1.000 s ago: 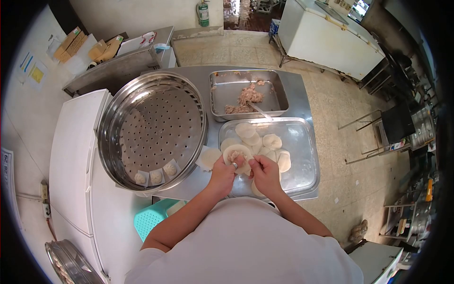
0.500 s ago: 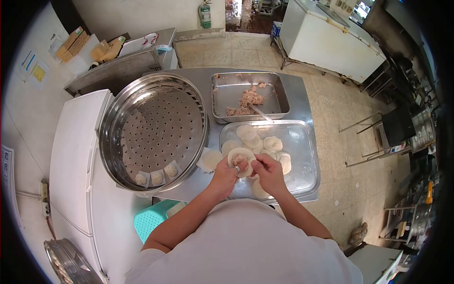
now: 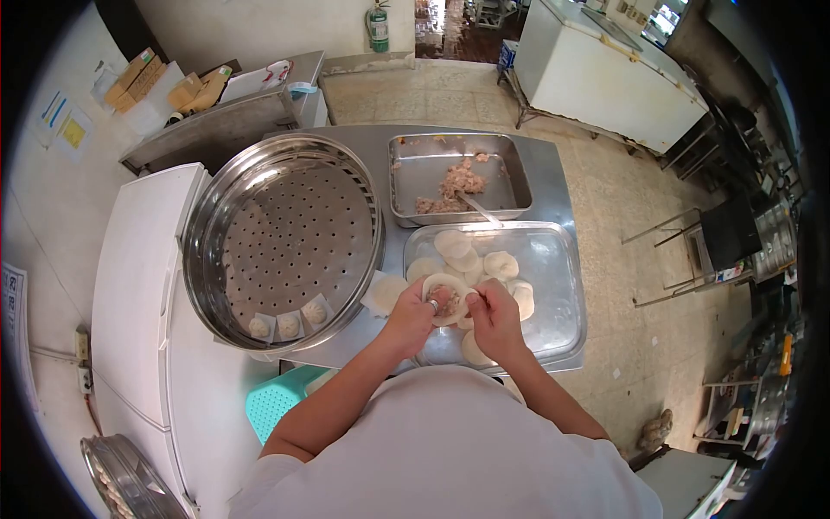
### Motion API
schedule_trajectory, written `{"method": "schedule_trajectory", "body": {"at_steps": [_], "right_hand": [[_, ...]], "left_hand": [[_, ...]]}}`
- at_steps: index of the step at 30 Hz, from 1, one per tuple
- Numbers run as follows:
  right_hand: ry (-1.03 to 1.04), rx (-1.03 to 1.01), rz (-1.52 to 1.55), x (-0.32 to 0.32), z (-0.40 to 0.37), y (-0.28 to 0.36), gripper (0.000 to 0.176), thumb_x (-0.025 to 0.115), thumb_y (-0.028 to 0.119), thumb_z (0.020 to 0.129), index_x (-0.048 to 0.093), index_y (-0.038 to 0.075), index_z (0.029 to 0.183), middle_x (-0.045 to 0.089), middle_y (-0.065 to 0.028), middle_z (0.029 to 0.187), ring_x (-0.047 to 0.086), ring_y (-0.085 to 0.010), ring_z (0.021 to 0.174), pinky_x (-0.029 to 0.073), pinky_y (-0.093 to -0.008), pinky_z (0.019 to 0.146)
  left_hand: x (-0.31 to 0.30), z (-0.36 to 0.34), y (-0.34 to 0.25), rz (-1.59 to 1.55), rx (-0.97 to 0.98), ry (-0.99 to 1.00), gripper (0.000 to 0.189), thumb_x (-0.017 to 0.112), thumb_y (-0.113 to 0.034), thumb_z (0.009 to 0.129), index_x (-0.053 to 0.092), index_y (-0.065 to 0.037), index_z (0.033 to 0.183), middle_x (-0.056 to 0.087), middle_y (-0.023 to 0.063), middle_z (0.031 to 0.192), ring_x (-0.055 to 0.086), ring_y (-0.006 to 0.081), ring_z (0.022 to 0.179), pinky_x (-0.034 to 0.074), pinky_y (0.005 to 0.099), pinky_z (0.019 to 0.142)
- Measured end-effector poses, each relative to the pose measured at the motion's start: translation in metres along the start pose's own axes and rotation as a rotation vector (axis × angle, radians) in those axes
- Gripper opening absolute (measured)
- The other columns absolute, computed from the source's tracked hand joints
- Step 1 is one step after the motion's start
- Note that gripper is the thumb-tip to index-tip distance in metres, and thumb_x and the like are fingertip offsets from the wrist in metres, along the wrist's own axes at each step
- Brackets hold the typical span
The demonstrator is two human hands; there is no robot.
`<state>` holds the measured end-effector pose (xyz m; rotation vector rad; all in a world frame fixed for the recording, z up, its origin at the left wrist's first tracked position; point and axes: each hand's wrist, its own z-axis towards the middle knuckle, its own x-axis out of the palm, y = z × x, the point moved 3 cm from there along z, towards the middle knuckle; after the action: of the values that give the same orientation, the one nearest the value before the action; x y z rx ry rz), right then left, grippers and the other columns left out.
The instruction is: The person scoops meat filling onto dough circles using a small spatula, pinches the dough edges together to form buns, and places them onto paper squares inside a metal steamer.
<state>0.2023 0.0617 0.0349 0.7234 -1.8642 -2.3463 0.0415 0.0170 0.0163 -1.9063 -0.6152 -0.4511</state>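
My left hand [image 3: 410,320], a ring on one finger, cups a round dough wrapper [image 3: 435,283] with meat filling [image 3: 447,300] in its middle. The fingers and thumb of my right hand [image 3: 495,318] pinch the wrapper's right edge. Beneath both hands lies a metal tray [image 3: 553,324] with several flat dough wrappers [image 3: 451,243] on it. Behind that tray, a deep metal pan [image 3: 406,192] holds more meat filling [image 3: 461,179] and a spatula-like utensil [image 3: 478,208]. Another wrapper [image 3: 389,292] rests on paper left of my hands.
To the left stands a large perforated steamer tray [image 3: 294,225] with three filled buns [image 3: 288,325] on paper squares near its front rim. A teal stool [image 3: 272,406] sits below the table edge. Another steamer [image 3: 130,476] with buns is at lower left.
The wrapper's rim has been drawn up more around the filling. My right hand has shifted slightly and still pinches the edge; my left hand keeps supporting it.
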Motion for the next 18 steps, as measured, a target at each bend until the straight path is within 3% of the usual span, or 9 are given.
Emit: {"method": "schedule_trajectory", "body": {"at_steps": [2, 5, 9, 12, 14, 17, 18], "right_hand": [[0.004, 0.067, 0.171, -0.002, 0.005, 0.010, 0.013, 0.061, 0.008, 0.101, 0.067, -0.002, 0.107, 0.060, -0.0091, 0.092, 0.061, -0.0159, 0.075, 0.052, -0.0293, 0.069], [0.127, 0.084, 0.146, -0.008, 0.009, 0.016, 0.014, 0.061, 0.007, 0.101, 0.066, -0.002, 0.111, 0.060, -0.0074, 0.098, 0.061, -0.0121, 0.078, 0.054, -0.0258, 0.073], [0.086, 0.135, 0.134, -0.009, 0.007, 0.001, 0.012, 0.064, 0.007, 0.099, 0.067, -0.002, 0.105, 0.063, -0.0088, 0.090, 0.063, -0.0154, 0.077, 0.053, -0.0294, 0.070], [0.002, 0.105, 0.029, -0.006, 0.006, -0.009, 0.008, 0.066, 0.006, 0.096, 0.067, -0.002, 0.099, 0.064, -0.0116, 0.084, 0.064, -0.0216, 0.074, 0.051, -0.0337, 0.067], [-0.061, 0.050, -0.052, -0.003, 0.006, -0.006, 0.007, 0.066, 0.006, 0.095, 0.067, -0.001, 0.094, 0.064, -0.0137, 0.081, 0.064, -0.0264, 0.073, 0.049, -0.0366, 0.065], [-0.045, -0.068, -0.135, -0.003, 0.006, -0.017, 0.010, 0.059, 0.004, 0.101, 0.064, -0.003, 0.098, 0.062, -0.0079, 0.088, 0.063, -0.0124, 0.071, 0.055, -0.0279, 0.060], [-0.037, -0.070, -0.147, -0.005, 0.006, -0.015, 0.009, 0.059, 0.004, 0.101, 0.064, -0.004, 0.099, 0.062, -0.0080, 0.089, 0.064, -0.0129, 0.072, 0.056, -0.0279, 0.061]], "left_hand": [[0.003, -0.001, -0.004, 0.054, 0.008, 0.064, 0.029, 0.060, -0.020, 0.106, 0.056, -0.003, 0.128, 0.066, 0.0085, 0.115, 0.068, 0.0195, 0.098, 0.059, 0.0366, 0.079], [0.003, 0.002, -0.004, 0.186, 0.007, 0.123, 0.028, 0.061, -0.020, 0.105, 0.057, -0.003, 0.127, 0.066, 0.0080, 0.114, 0.067, 0.0184, 0.097, 0.057, 0.0346, 0.078], [0.008, 0.000, -0.019, 0.538, 0.028, 0.076, 0.025, 0.060, -0.019, 0.105, 0.059, -0.005, 0.125, 0.065, 0.0064, 0.113, 0.065, 0.0169, 0.100, 0.056, 0.0349, 0.082], [-0.007, 0.017, 0.003, 0.012, -0.123, 0.049, 0.022, 0.061, -0.019, 0.105, 0.060, -0.007, 0.123, 0.065, 0.0048, 0.112, 0.065, 0.0155, 0.103, 0.055, 0.0349, 0.086], [-0.005, 0.017, 0.008, -0.102, -0.183, 0.053, 0.027, 0.059, -0.020, 0.105, 0.058, -0.005, 0.127, 0.065, 0.0061, 0.114, 0.067, 0.0169, 0.096, 0.056, 0.0310, 0.077], [0.008, 0.011, 0.005, -0.129, -0.190, 0.048, 0.030, 0.059, -0.019, 0.105, 0.056, -0.005, 0.131, 0.065, 0.0065, 0.115, 0.068, 0.0179, 0.091, 0.055, 0.0287, 0.071], [0.010, 0.010, 0.003, -0.113, -0.178, 0.044, 0.031, 0.060, -0.019, 0.105, 0.056, -0.005, 0.132, 0.065, 0.0063, 0.115, 0.068, 0.0180, 0.090, 0.055, 0.0285, 0.070]]}}
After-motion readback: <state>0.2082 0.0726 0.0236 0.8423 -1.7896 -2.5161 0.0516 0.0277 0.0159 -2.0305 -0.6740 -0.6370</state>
